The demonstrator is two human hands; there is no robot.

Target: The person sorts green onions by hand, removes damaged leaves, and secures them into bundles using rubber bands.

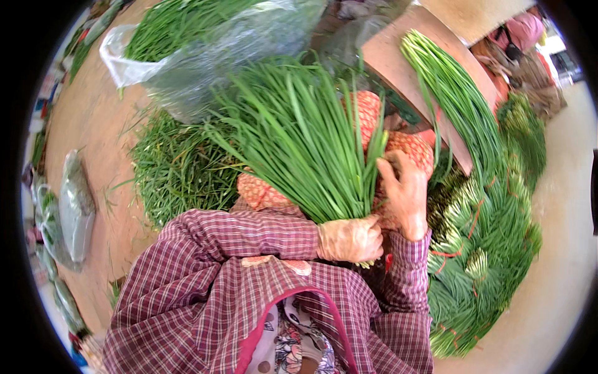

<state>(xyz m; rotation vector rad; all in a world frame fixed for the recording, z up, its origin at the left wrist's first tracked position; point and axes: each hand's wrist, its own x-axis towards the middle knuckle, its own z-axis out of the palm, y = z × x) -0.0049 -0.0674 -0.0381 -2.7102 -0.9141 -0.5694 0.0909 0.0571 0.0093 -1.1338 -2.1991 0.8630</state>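
My left hand (351, 239) is closed round the base of a large bunch of garlic chives (299, 140), whose long green leaves fan away from me over my lap. Pale stem ends poke out below the fist. At the bunch's right edge my right hand (402, 187) is raised, its thumb and forefinger bent close to the outer leaves; whether they pinch a leaf, I cannot tell. Red patterned cloth (411, 148) lies under and behind the hands.
Loose chive leaves (182, 173) are heaped at the left, below a clear plastic bag (187, 79) of chives. At the right, a loose bunch (455, 89) lies on a brown board (390, 56), beside many tied bundles (495, 243). A person (521, 35) is at the upper right.
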